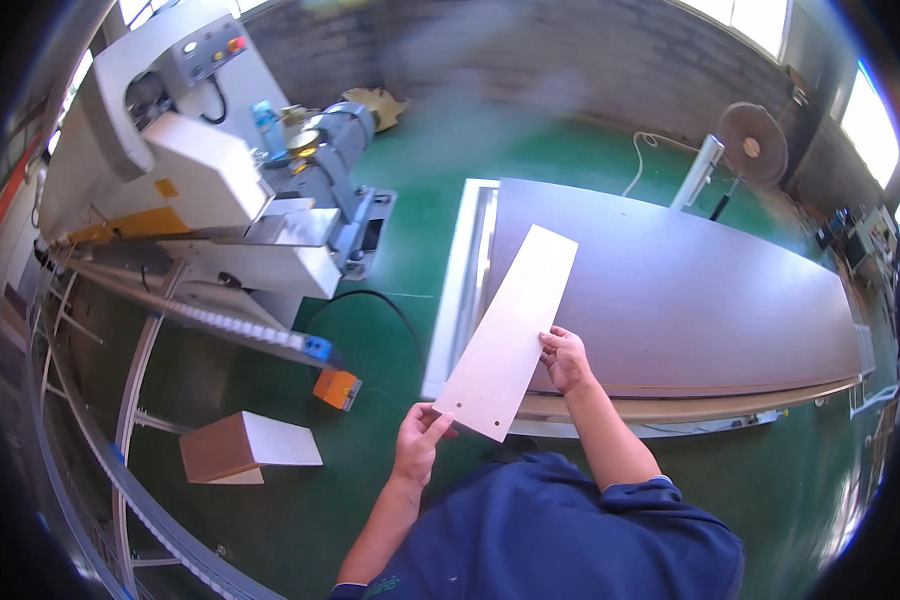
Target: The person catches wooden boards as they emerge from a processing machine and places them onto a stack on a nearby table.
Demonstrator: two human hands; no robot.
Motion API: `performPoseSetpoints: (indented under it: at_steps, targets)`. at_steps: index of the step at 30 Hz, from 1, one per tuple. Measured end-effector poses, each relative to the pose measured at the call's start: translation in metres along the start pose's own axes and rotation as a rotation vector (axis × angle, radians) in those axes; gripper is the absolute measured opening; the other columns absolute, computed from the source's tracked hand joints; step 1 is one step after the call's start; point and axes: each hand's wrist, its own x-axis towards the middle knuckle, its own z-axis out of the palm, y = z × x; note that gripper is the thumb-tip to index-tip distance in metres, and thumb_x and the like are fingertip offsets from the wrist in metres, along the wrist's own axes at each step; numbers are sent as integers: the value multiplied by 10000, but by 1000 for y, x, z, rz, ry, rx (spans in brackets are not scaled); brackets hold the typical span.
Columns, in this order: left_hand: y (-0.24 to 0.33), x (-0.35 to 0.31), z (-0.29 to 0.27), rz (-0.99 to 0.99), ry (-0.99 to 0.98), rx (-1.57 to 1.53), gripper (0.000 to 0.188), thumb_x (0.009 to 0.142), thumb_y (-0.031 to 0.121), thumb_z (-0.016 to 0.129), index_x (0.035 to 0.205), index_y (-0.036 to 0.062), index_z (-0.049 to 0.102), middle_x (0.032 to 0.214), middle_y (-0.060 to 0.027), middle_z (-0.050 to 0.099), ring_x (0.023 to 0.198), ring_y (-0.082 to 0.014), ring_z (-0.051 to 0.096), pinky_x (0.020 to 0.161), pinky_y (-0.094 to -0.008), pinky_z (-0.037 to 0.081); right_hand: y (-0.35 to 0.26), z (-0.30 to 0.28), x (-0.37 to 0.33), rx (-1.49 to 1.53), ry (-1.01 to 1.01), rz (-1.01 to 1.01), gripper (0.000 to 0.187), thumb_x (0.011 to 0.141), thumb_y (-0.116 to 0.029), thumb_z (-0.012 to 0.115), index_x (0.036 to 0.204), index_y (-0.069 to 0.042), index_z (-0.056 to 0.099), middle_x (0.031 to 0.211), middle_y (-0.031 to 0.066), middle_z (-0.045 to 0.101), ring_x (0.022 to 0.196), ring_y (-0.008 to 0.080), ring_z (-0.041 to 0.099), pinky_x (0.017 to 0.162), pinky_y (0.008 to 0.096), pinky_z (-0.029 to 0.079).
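Observation:
Between my two hands is a long, pale, flat board (515, 325), tilted with its far end up and to the right. Two small dark holes show near its near end. At the near left corner, my left hand (420, 442) pinches the board, thumb on top. My right hand (564, 358) grips the right long edge about midway, with some fingers hidden beneath. Part of the board overlaps the large grey-brown panel (670, 290) lying on a low table to the right; whether it touches that panel I cannot tell.
On the left stands a large white machine (195, 170) with a grey motor (340, 125) and a roller rail (230, 320). An orange foot pedal (337, 389) sits on the green floor. Nearby rests a bent brown-and-white panel piece (250, 447). A round fan (753, 145) stands at the far right.

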Motion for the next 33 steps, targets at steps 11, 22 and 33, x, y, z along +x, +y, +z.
performPoseSetpoints:
  at_steps: [11, 22, 33]
  targets:
    - [-106, 53, 152, -442, -225, 254, 225, 981, 238, 493, 1093, 50, 546, 1004, -117, 668, 857, -174, 625, 836, -319, 491, -169, -247, 59, -330, 209, -70, 328, 823, -11, 610, 1140, 65, 580, 991, 103, 667, 832, 174, 640, 680, 284, 511]
    - [-148, 0, 85, -497, 145, 188, 206, 976, 210, 483, 1059, 34, 552, 959, -125, 655, 810, -190, 631, 759, -309, 508, -294, -375, 75, -653, 268, -5, 254, 844, -9, 611, 1092, 51, 611, 938, 77, 668, 758, 132, 635, 610, 246, 501]
    - [-166, -20, 79, -531, 279, 146, 193, 964, 209, 489, 1040, 45, 559, 940, -123, 658, 793, -196, 629, 730, -319, 514, -304, -431, 100, -850, 340, 24, 289, 808, -18, 637, 1097, -6, 639, 910, 40, 657, 755, 135, 609, 643, 283, 496]
